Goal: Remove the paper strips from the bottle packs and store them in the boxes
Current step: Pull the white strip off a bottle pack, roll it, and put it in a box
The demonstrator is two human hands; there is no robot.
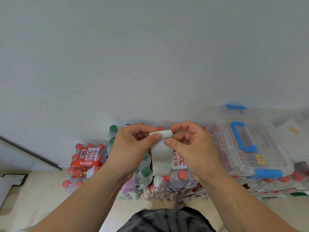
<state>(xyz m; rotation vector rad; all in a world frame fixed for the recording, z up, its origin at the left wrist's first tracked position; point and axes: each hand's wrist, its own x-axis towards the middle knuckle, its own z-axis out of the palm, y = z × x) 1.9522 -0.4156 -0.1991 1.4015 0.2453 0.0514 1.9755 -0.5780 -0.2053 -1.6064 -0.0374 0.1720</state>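
Head view: I note the left hand [132, 144] and right hand [192, 148] both pinching the rolled top of a pale grey paper strip [161, 158], which hangs looped above the shrink-wrapped red-capped bottle packs [175, 180]. I recommend rolling it tightly and evenly before moving to the lidded clear plastic box with blue handle [267, 136].
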